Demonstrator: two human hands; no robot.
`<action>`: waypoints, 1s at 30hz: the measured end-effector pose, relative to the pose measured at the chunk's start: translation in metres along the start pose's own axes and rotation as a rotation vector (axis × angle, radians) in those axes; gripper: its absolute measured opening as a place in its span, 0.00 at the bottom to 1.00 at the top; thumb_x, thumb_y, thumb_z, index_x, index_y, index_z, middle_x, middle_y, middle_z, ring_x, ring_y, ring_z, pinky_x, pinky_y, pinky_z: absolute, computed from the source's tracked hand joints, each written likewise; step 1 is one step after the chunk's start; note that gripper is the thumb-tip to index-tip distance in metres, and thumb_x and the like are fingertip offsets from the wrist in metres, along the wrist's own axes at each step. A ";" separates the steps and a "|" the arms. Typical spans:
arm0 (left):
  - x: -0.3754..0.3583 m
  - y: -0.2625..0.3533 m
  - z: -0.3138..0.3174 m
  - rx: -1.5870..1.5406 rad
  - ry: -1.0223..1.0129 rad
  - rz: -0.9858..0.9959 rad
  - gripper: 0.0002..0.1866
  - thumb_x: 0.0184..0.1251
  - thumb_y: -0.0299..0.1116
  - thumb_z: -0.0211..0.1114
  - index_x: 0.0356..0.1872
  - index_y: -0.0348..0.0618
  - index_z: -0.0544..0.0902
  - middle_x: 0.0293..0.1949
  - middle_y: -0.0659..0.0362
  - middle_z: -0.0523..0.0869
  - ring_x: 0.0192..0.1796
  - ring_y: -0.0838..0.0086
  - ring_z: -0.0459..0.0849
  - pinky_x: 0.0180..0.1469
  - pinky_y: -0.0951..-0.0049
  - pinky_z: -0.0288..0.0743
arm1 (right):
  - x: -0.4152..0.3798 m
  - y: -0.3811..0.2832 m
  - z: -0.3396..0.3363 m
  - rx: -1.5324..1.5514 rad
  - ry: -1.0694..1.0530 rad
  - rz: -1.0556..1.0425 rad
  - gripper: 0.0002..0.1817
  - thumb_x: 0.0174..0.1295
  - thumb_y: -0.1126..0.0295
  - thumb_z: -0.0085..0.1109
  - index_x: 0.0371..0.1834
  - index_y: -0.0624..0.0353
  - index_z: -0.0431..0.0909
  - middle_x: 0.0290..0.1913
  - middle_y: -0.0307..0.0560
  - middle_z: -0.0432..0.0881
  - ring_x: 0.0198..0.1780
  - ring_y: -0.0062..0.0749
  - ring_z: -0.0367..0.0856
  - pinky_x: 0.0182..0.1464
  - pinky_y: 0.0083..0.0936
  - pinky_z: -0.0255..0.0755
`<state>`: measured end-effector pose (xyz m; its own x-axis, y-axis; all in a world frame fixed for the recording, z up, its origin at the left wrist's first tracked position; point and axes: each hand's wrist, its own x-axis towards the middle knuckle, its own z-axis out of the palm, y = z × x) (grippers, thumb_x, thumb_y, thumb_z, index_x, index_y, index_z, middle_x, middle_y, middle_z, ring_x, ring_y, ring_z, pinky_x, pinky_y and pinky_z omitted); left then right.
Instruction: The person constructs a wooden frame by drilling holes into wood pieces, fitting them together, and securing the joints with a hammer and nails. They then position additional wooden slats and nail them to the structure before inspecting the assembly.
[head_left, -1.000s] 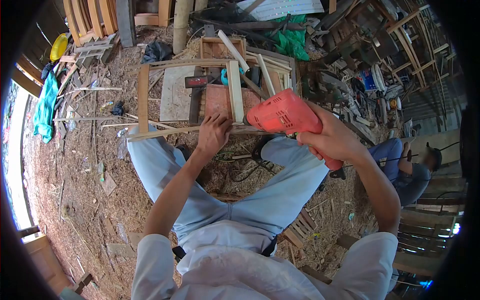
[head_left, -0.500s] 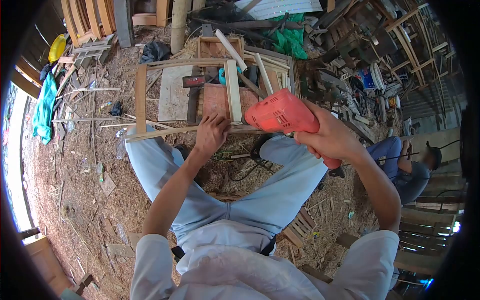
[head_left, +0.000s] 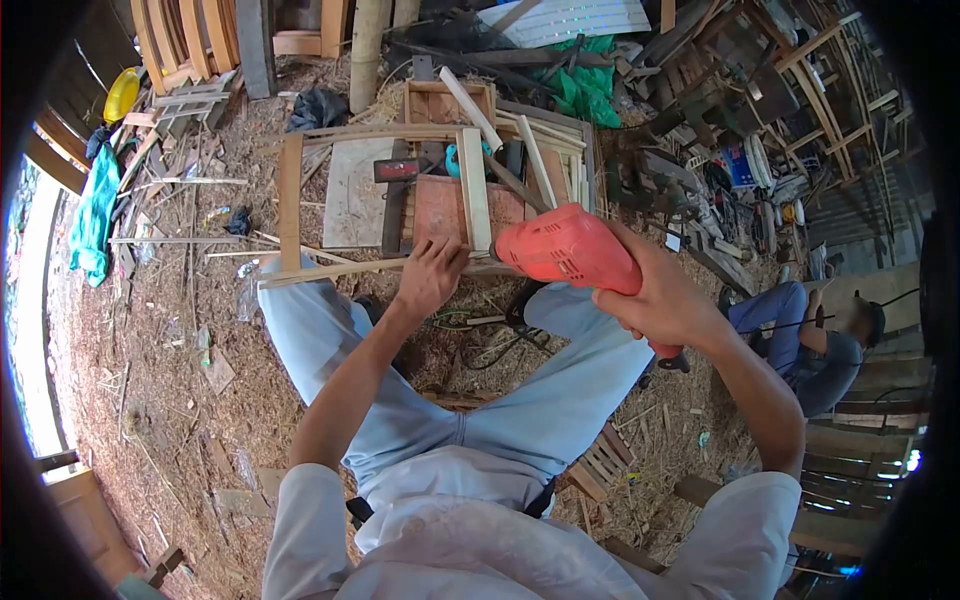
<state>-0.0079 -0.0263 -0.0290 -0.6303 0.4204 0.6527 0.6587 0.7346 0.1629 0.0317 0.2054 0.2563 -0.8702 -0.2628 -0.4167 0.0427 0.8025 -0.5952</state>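
My right hand (head_left: 665, 300) is wrapped around the handle of a red power drill (head_left: 568, 245). The drill's nose points left, at the near end of a pale upright wooden slat (head_left: 474, 190); whether the bit touches the wood is hidden. My left hand (head_left: 433, 275) has its fingers curled over the near rail of a wooden frame (head_left: 340, 270), close to that slat's end and just left of the drill. On the frame's left side runs a browner wooden piece (head_left: 290, 205). The frame lies across the low work surface and above my left knee.
Beyond the frame are a wooden box (head_left: 450, 103), a dark red-marked block (head_left: 400, 170), a turquoise object (head_left: 455, 160) and loose strips. A person (head_left: 825, 350) sits at the right. Wood scraps and shavings cover the floor (head_left: 180, 400).
The whole view has shifted slightly down and right. Within it, the drill has come a little lower, towards me. Both hands keep the same grip.
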 end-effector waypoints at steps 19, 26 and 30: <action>0.007 -0.004 0.000 -0.074 0.009 -0.059 0.11 0.50 0.30 0.68 0.37 0.44 0.82 0.36 0.60 0.77 0.45 0.67 0.78 0.47 0.66 0.69 | 0.001 0.003 -0.002 0.170 0.005 0.021 0.37 0.57 0.74 0.60 0.72 0.56 0.58 0.33 0.44 0.80 0.19 0.22 0.76 0.21 0.24 0.71; 0.009 -0.003 -0.002 -0.111 -0.008 -0.089 0.11 0.51 0.31 0.68 0.37 0.43 0.82 0.36 0.59 0.78 0.44 0.66 0.78 0.47 0.65 0.68 | 0.002 -0.004 0.001 0.160 -0.012 0.023 0.37 0.58 0.80 0.58 0.72 0.61 0.55 0.32 0.41 0.76 0.18 0.19 0.71 0.20 0.20 0.67; 0.009 -0.003 -0.002 -0.100 -0.030 -0.105 0.10 0.51 0.31 0.68 0.37 0.44 0.82 0.36 0.59 0.78 0.43 0.65 0.78 0.46 0.64 0.68 | 0.003 0.001 -0.001 0.173 -0.010 0.009 0.37 0.57 0.76 0.60 0.72 0.58 0.57 0.33 0.43 0.79 0.19 0.21 0.74 0.21 0.23 0.70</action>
<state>-0.0147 -0.0259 -0.0219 -0.7085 0.3610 0.6064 0.6254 0.7193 0.3024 0.0291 0.2060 0.2549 -0.8645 -0.2620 -0.4289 0.1349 0.7011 -0.7002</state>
